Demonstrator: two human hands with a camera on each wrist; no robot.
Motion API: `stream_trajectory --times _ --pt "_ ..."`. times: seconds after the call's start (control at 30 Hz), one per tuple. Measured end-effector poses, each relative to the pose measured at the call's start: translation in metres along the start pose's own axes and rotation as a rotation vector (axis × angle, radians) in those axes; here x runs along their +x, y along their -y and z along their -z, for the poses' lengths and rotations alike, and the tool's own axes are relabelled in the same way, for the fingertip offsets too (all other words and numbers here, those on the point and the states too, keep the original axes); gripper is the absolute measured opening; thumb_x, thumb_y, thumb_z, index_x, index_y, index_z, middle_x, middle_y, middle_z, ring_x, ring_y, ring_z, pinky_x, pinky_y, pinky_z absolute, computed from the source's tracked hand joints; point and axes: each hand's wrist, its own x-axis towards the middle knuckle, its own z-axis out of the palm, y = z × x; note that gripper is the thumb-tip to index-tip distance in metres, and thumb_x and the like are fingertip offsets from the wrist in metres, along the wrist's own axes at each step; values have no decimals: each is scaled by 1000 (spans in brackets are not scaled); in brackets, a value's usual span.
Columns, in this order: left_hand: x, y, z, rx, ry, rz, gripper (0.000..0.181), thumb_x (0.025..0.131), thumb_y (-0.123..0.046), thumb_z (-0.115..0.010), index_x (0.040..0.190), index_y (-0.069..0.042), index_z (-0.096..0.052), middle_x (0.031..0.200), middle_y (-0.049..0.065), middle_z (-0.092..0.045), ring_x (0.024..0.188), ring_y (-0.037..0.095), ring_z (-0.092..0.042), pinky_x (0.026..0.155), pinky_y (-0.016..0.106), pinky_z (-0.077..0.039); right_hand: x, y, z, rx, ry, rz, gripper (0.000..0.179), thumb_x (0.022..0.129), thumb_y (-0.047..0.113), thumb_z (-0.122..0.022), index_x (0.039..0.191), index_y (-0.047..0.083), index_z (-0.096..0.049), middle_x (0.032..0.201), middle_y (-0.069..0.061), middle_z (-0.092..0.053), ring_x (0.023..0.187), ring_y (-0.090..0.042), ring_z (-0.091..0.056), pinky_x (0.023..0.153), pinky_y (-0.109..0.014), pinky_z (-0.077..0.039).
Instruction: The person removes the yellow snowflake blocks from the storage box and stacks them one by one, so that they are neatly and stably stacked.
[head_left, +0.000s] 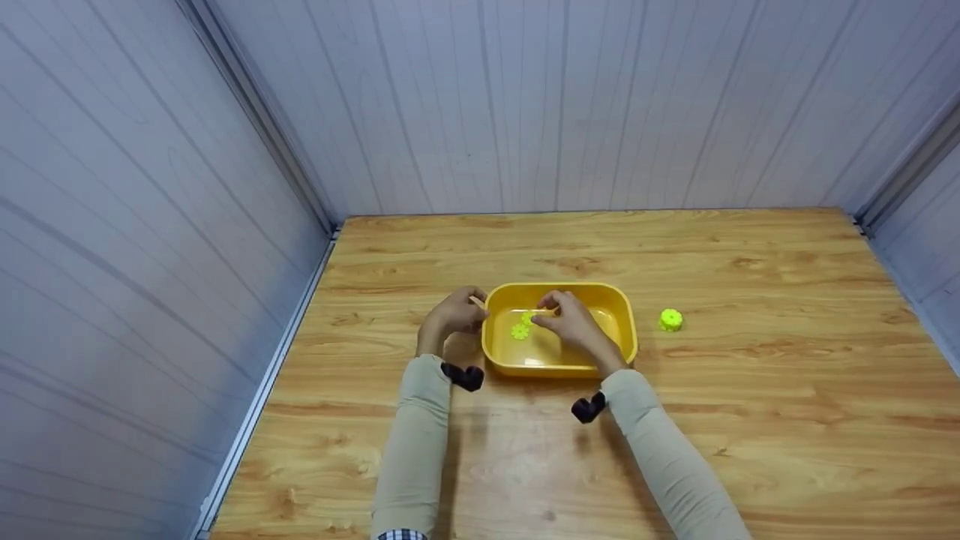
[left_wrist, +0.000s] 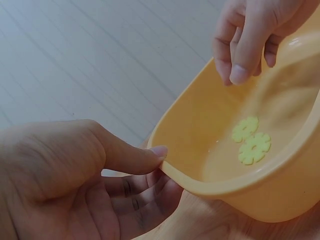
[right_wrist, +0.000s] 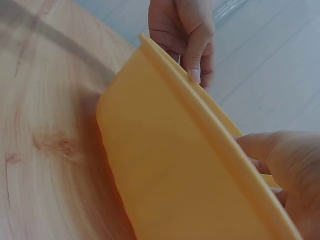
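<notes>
A yellow plastic basin (head_left: 559,372) stands on the wooden table. My left hand (head_left: 457,311) is at its left end; in the left wrist view the thumb (left_wrist: 159,151) lies on the rim and the fingers curl below it, pinching the edge. Inside on the basin floor lie two flat yellow-green flower-shaped pieces (left_wrist: 255,148), one slightly overlapping the other. Over the basin hangs my right hand (head_left: 574,324), loosely curved with thumb and fingers pointing down and nothing visible between them. The basin wall partly hides this hand in the right wrist view.
To the right of the basin, a small stack of yellow-green flower-shaped pieces (head_left: 671,320) sits on the table (head_left: 780,375). Pale panel walls (head_left: 525,105) rise behind the table and along both sides. Each wrist carries a small black device (head_left: 588,408).
</notes>
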Motion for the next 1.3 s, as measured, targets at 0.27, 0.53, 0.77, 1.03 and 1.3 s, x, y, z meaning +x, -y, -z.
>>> stream_trajectory --times 0.27,0.53,0.77,1.03,1.3 --pt "0 0 0 3 4 -2 33 92 -3 -53 125 -2 -48 87 7 -52 73 17 -53 87 45 -51 5 0 -5 -65 35 -28 33 90 22 -67 118 6 -61 121 -19 -50 114 -33 -50 95 -46 -44" --pt "0 -1 0 -2 5 4 34 91 -4 -55 124 -2 -49 86 7 -51 72 17 -52 89 46 -50 10 2 -7 -182 63 -43 36 89 20 -67 124 10 -61 114 -17 -55 103 -28 -50 87 -41 -43" --pt "2 1 1 11 5 5 35 90 -3 -55 125 -1 -49 86 6 -52 72 16 -53 84 41 -52 11 4 -9 -237 85 -63 40 90 19 -65 129 11 -58 121 -17 -55 115 -33 -47 96 -45 -41" --pt "1 0 1 4 3 17 35 91 -4 -55 125 -2 -48 87 7 -51 73 17 -53 88 44 -51 12 10 -11 -398 114 -29 40 91 20 -64 130 12 -60 134 -14 -54 131 -40 -35 109 -51 -28" --pt "0 0 0 12 -3 6 34 92 -5 -55 125 -2 -50 86 6 -52 72 16 -52 84 41 -52 10 10 -13 -439 74 -30 27 84 18 -73 108 8 -65 116 -17 -54 115 -38 -43 97 -48 -37"
